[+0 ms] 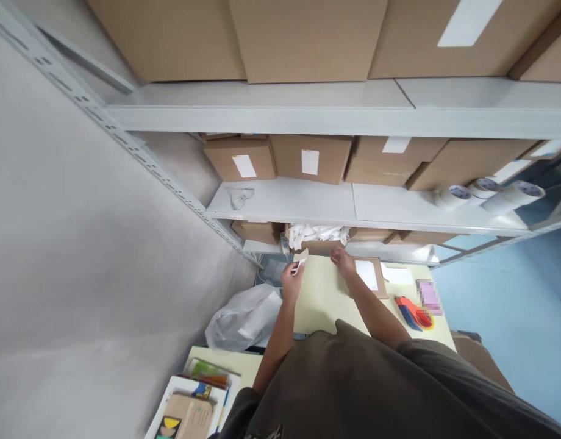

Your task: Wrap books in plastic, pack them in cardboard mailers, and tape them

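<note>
My left hand (pixel 292 281) is closed on a small brown and white piece of card or label (pixel 300 258), held up over the far left of a pale yellow table (pixel 321 300). My right hand (pixel 343 260) reaches to the table's far edge, fingers curled against a brown cardboard box (pixel 318 246) filled with white packets (pixel 315 233). Whether the right hand grips anything is too small to tell. A flat brown envelope with a white label (pixel 370 276) lies just right of my right forearm.
A red and blue tape dispenser (pixel 414 313) and a pink pad (pixel 429 296) lie at the table's right. Grey metal shelving (pixel 335 120) holds labelled cardboard boxes and tape rolls (pixel 487 194). A white plastic bag (pixel 244 317) sits left of the table, books (pixel 193 402) below, a grey wall at left.
</note>
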{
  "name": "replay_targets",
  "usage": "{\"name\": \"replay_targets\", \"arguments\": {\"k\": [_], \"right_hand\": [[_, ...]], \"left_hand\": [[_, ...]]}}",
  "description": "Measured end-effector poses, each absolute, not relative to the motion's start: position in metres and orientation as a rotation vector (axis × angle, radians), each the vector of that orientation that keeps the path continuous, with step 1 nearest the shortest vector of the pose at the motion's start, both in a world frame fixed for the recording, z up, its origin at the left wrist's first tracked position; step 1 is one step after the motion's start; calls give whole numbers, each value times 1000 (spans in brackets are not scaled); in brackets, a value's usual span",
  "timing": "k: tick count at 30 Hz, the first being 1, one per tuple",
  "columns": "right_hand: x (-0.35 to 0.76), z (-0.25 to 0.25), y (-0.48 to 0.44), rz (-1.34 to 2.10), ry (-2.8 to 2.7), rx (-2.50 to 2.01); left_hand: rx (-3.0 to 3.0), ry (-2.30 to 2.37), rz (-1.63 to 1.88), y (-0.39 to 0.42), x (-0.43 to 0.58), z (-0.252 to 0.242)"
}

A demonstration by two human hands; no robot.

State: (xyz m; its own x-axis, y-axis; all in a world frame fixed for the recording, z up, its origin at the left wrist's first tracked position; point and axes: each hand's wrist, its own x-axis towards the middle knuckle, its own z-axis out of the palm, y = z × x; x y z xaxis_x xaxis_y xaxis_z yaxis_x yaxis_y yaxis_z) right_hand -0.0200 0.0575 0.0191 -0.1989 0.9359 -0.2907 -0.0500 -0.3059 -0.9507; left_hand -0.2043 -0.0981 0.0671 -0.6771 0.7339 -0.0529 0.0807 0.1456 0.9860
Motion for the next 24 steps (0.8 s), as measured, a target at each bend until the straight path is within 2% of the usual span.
{"name": "replay_targets", "arguments": {"k": [6, 12, 15, 20, 24], "right_hand": [[61, 29, -29, 2043, -844, -1230], [130, 27, -45, 1781, -711, -1338], [157, 15, -41, 1670, -634, -1396], [187, -3, -33, 1644, -616, -1458], [198, -17, -20, 1691, -631, -1493]], "left_hand": [[1342, 1757, 1261, -63, -136, 53], [1683, 1640, 899, -55, -46, 26], [1587, 1600, 843, -50, -20, 14], [975, 1647, 744, -40, 5, -6], [972, 1678, 687, -35, 23, -14]]}}
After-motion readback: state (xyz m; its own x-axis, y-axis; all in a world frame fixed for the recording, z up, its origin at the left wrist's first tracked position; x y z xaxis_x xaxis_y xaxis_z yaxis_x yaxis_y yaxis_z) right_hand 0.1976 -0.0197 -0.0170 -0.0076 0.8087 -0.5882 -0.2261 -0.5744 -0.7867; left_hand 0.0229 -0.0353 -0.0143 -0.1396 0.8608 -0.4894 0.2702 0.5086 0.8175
